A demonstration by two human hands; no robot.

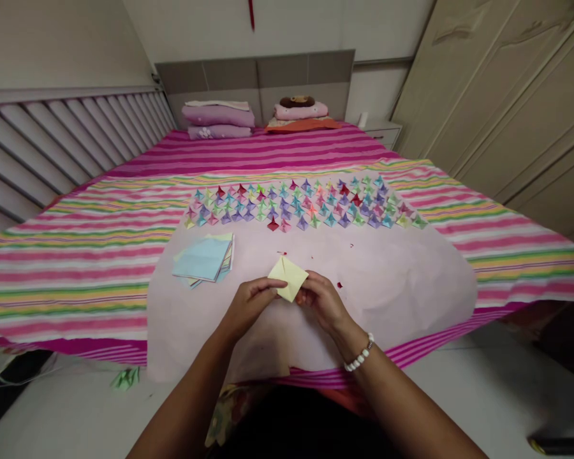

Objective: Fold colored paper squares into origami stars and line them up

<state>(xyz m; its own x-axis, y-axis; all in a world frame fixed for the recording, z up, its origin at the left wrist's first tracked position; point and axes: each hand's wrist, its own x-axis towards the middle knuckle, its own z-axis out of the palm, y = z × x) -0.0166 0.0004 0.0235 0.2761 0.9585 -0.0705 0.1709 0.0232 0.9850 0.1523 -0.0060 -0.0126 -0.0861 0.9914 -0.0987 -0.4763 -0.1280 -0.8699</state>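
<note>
Between my hands is a folded pale yellow paper square (289,278), turned with a corner toward the headboard, with crease lines on its face. My left hand (254,301) pinches its left corner, the thumb lying on top. On the other side, my right hand (323,298) grips the right edge, its fingers partly hidden behind the paper; a white bead bracelet circles that wrist. Beyond them, rows of small folded paper pieces (302,222) in many colours stand on a large pale sheet (402,268). Left of my hands lies a stack of paper squares (201,258), light blue on top.
The sheet covers part of a striped bed (459,233). Small red scraps (339,285) lie on it. Folded purple bedding (219,116) and a pink pile (300,112) rest by the headboard (229,76). Crumpled green paper (125,379) is on the floor at left.
</note>
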